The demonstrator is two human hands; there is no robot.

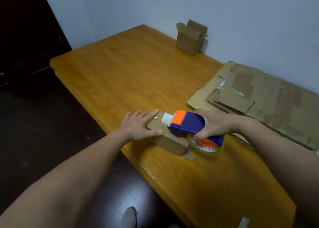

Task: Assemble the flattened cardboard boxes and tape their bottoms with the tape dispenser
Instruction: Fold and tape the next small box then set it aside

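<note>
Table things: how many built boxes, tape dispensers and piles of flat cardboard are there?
Built boxes: 2 (near box, open box)
Tape dispenser: 1
Flat cardboard pile: 1
Total: 4

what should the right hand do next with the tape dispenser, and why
Probably draw the tape dispenser back along the box top toward its near end: the right hand grips it there, and the left hand lies flat, steadying the box.
</note>
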